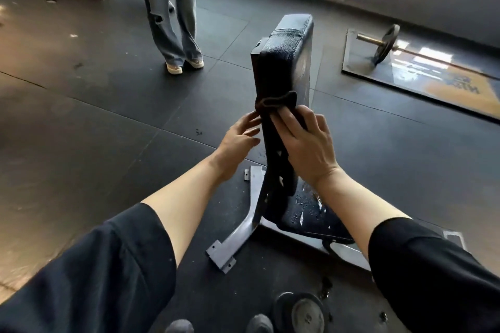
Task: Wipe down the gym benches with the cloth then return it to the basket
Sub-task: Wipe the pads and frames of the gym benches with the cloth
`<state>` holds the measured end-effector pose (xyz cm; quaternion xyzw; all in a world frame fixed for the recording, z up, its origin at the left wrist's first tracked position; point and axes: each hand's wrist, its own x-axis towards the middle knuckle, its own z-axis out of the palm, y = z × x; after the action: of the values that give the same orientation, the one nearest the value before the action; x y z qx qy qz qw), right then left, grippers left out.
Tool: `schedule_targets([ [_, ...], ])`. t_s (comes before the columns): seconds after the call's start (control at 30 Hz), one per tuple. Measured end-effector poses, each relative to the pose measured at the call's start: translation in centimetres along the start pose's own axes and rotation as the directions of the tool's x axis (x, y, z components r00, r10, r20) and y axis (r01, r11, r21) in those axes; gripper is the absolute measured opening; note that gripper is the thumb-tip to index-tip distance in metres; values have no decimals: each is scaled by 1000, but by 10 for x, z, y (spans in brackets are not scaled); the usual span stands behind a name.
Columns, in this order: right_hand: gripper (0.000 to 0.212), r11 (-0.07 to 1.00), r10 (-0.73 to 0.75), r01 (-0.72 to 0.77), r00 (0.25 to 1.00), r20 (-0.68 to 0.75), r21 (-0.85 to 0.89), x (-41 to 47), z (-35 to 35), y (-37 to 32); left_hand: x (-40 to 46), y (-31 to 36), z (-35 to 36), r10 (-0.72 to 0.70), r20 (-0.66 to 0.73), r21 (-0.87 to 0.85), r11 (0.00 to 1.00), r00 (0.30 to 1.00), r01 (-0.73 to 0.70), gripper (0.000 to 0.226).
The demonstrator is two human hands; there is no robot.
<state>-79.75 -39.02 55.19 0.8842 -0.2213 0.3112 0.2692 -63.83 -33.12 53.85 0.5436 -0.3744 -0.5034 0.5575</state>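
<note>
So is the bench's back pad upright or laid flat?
Upright: the back pad rises steeply from the wet seat, cloth draped down it.

Barbell [384,44], bystander's legs [173,13], weight plate [305,313]

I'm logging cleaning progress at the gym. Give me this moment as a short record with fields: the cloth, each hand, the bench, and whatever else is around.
cloth: dark cloth draped over the upright backrest pad
right hand: right hand presses the cloth flat against the pad
left hand: left hand, fingers straight, touches the pad's left edge
bench seat: seat pad wet with droplets
frame: grey metal frame on the floor
bystander: person in jeans standing behind
nearby: barbell on a mat
basket: not in view
</note>
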Motion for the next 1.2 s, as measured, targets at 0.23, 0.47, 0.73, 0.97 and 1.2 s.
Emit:
schedule_targets([
  [0.23,40,996,84,-89,980,178,21,-57,16,-26,-2,-22,-4,-42,106,20,999,994,40,64],
  [0.47,37,996,82,-70,965,247,-58,-83,35,-27,3,-43,-5,-57,131,8,998,990,57,68],
  [0.73,55,977,215,-215,970,114,-10,-58,32,-49,0,-54,-5,-34,164,-66,997,986,45,58],
  [0.97,40,970,245,-236,939,242,-64,-91,31,-47,0,-52,-11,-24,177,-49,998,984,33,60],
  [1.2,38,972,107,-105,994,0,-210,5,20,-30,10,-29,-6,63,85,-193,980,994,-46,66],
])
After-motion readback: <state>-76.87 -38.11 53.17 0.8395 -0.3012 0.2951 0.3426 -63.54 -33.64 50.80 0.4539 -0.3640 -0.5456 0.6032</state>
